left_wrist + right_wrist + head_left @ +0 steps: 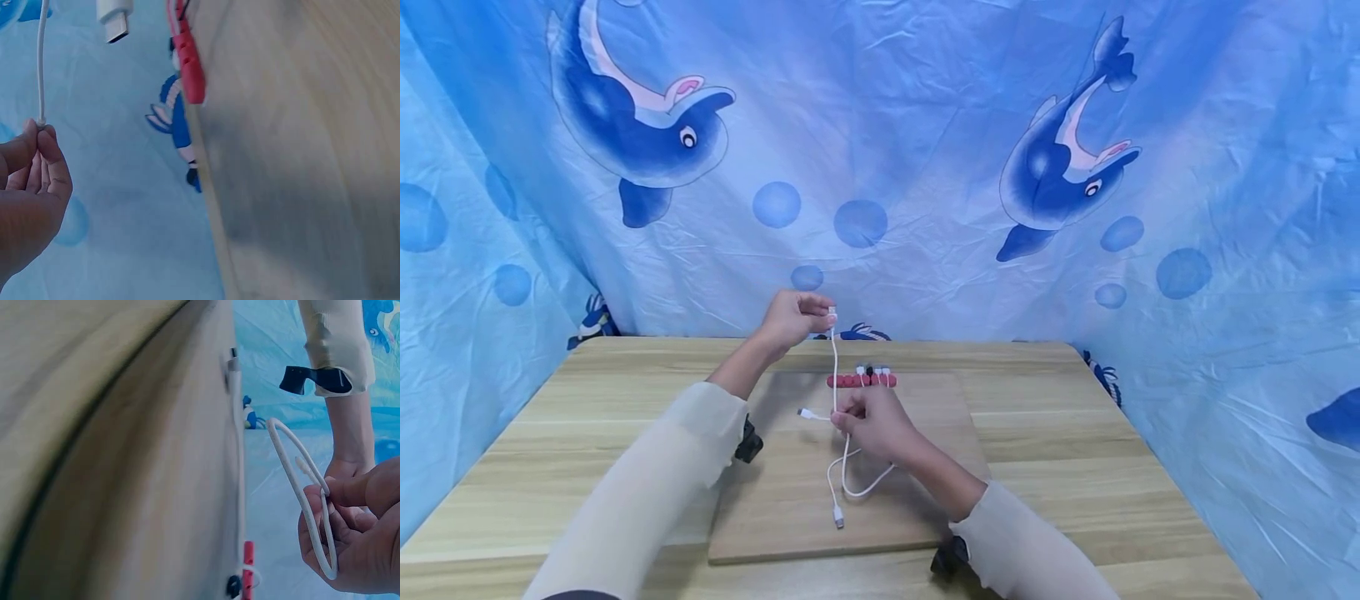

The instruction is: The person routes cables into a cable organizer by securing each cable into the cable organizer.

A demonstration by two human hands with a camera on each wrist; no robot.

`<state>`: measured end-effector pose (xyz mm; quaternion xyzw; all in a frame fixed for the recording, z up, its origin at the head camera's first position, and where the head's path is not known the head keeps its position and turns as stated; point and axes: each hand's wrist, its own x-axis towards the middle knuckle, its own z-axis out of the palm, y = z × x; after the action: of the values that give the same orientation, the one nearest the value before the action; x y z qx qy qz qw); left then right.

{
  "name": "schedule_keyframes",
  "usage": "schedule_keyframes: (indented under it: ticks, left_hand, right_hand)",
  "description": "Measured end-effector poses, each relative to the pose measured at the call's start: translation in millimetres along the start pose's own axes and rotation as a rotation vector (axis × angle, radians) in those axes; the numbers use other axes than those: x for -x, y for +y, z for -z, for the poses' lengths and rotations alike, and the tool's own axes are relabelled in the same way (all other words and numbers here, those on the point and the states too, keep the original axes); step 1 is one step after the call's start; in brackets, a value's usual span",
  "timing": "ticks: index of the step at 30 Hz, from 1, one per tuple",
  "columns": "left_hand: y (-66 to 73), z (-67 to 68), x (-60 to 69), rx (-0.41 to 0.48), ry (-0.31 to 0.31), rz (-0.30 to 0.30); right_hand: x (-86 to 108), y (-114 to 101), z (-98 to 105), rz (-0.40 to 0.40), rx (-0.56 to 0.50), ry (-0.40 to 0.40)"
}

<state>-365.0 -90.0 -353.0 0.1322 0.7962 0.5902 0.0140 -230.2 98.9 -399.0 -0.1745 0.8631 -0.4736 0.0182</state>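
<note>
Raised above the far edge of the board, my left hand pinches a white USB cable by its plug end. The cable hangs almost straight down to my right hand, which pinches it between thumb and fingertips over the board. Below that hand the cable loops loosely; in the right wrist view a white cable loop stands out beside the fingers. One white connector shows left of the right hand, another connector nearer the front. Behind the right hand lies a red cable holder with several plugs in it.
A square wooden board lies on the wood-grain table. A blue curtain printed with dolphins hangs around the table's back and sides. Dark wrist cameras are strapped under both sleeves.
</note>
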Motion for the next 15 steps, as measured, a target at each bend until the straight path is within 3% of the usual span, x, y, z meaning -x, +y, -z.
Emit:
schedule_keyframes:
  ticks: [6,15]
  left_hand:
    - [-10.3,-16.5,-7.2,-0.009,-0.030,0.052]
    - [-21.0,-31.9,-13.4,-0.065,-0.075,0.079]
  right_hand:
    - [4.3,11,2,-0.058,0.035,-0.009]
    - [8.1,25,4,-0.051,0.085,-0.026]
